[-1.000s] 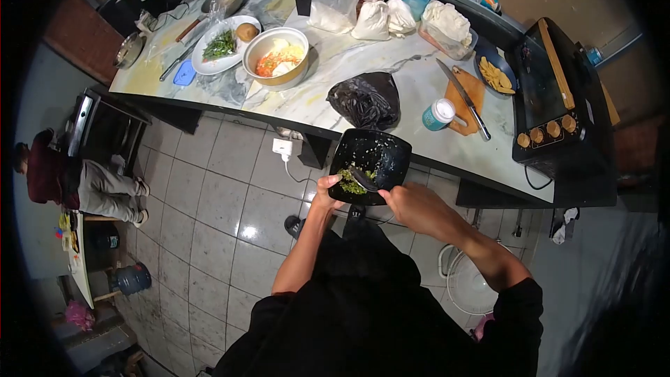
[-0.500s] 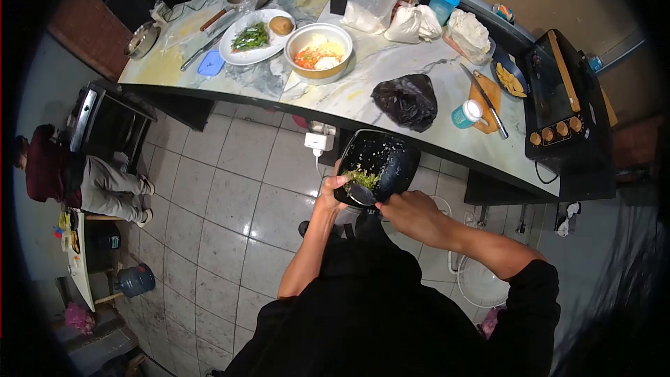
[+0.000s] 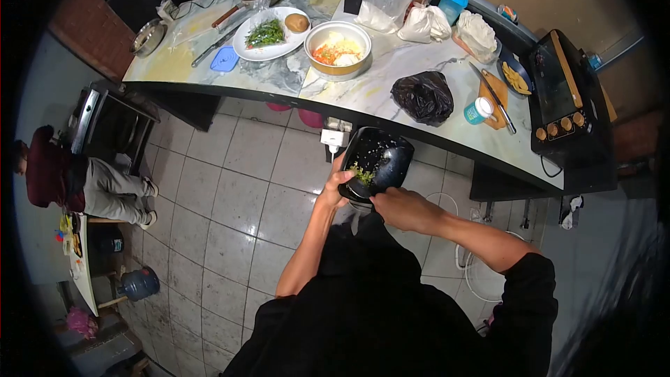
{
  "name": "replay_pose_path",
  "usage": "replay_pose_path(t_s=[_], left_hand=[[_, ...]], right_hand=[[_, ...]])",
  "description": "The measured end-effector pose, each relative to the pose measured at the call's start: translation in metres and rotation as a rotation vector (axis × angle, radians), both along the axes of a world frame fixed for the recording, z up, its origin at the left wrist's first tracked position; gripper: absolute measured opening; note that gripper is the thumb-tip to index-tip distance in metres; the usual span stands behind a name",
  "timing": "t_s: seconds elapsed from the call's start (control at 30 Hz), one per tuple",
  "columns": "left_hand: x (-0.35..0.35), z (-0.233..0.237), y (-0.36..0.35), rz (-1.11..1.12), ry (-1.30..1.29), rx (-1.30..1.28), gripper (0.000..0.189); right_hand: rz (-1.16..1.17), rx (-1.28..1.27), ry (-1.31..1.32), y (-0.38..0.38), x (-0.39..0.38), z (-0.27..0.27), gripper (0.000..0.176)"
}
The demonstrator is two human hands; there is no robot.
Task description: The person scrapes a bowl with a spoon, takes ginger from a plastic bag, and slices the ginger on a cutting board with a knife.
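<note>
A square black bowl [image 3: 391,160] is tilted in front of my body, just off the counter's edge, with chopped green bits [image 3: 363,175] at its lower left and pale specks on its inner wall. My left hand [image 3: 338,185] grips the bowl's left rim, thumb on the inside. Over the near rim, my right hand [image 3: 403,208] is closed round the handle of a spoon. The spoon's dark head shows only faintly at the rim. Nearest on the counter are a black plastic bag [image 3: 422,98] and a white-and-gold bowl [image 3: 338,51] of shredded orange and pale food.
On the counter [image 3: 279,80] stand a white plate [image 3: 252,47] with greens and a potato, flour bags [image 3: 424,24], a jar [image 3: 479,110], a knife [image 3: 497,101] on a board, and an oven [image 3: 569,98]. A person [image 3: 105,181] stands at the far left.
The view has shifted, so the counter items appear further right. The spoon's head, clearly seen in the bowl before, now shows less, and my right hand sits closer to the near rim.
</note>
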State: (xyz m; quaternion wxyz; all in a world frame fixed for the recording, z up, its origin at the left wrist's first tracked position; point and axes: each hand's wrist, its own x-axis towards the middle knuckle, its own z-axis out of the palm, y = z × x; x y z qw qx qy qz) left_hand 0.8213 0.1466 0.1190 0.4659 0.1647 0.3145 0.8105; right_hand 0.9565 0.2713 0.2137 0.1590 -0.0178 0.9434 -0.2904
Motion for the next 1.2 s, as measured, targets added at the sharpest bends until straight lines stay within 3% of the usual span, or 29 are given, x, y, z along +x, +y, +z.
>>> replay_pose_path(t_s=[0.07,0.13,0.17,0.2,0.27,0.3,0.33,0.4,0.43,0.57,0.7,0.77,0.8,0.87,0.93,1.0,1.07,1.1,1.2], left_hand=[[-0.007,-0.010,-0.008,0.003,-0.031,-0.027,0.082],[-0.008,-0.015,-0.017,-0.063,-0.172,0.024,0.080],[-0.004,-0.016,-0.015,0.073,-0.026,0.016,0.072],[-0.007,-0.023,-0.017,0.072,-0.024,0.016,0.072],[-0.018,-0.041,-0.024,-0.238,-0.181,0.308,0.072],[-0.007,-0.016,-0.019,0.002,-0.147,0.037,0.071],[-0.001,0.000,-0.014,-0.004,-0.143,0.040,0.071],[0.007,0.017,-0.005,0.234,-0.288,-0.120,0.071],[-0.012,-0.024,-0.018,-0.112,-0.168,0.171,0.072],[-0.013,-0.080,-0.014,-0.099,-0.206,0.137,0.071],[-0.007,-0.042,-0.009,-0.221,-0.228,0.329,0.070],[0.008,-0.014,-0.002,0.101,-0.109,0.029,0.070],[0.009,-0.010,-0.001,0.108,-0.114,0.027,0.070],[0.010,-0.008,0.000,0.114,0.079,-0.034,0.069],[0.013,-0.016,0.002,0.079,0.006,0.019,0.072],[0.018,-0.017,0.004,0.025,-0.036,-0.009,0.087],[0.021,-0.015,0.003,0.037,-0.071,0.016,0.088],[0.021,-0.016,0.001,0.031,-0.090,0.016,0.088],[0.021,-0.008,0.000,-0.029,-0.098,0.034,0.090]], right_hand=[[-0.010,-0.025,-0.001,-0.003,-0.007,-0.001,0.012],[0.056,0.177,0.178,-0.010,-0.004,-0.001,0.013],[0.061,0.143,0.203,-0.007,-0.007,0.005,0.018],[0.060,0.142,0.204,-0.008,-0.007,0.014,0.018],[-0.005,0.065,0.165,-0.008,-0.008,0.030,0.025],[-0.007,0.068,0.168,-0.006,-0.008,0.035,0.025],[-0.050,0.054,0.075,-0.004,-0.008,0.040,0.029],[-0.099,0.043,-0.017,0.000,-0.006,0.042,0.033],[-0.131,0.068,0.012,0.002,-0.004,0.040,0.035],[-0.199,0.043,0.089,0.006,-0.004,0.032,0.037],[-0.156,0.060,0.129,0.005,0.002,0.012,0.035],[-0.153,0.016,0.167,0.007,0.005,0.000,0.044],[-0.146,0.014,0.162,0.007,0.004,0.000,0.044],[-0.088,0.108,0.043,0.005,0.006,0.002,0.032],[-0.039,0.121,0.062,0.008,0.011,0.000,0.031],[0.003,0.134,0.086,0.006,0.016,-0.005,0.031],[0.103,0.249,0.019,0.006,0.019,-0.011,0.029],[0.118,0.247,0.167,0.005,0.025,-0.009,0.027],[0.153,0.266,0.133,0.004,0.018,-0.007,0.024]])
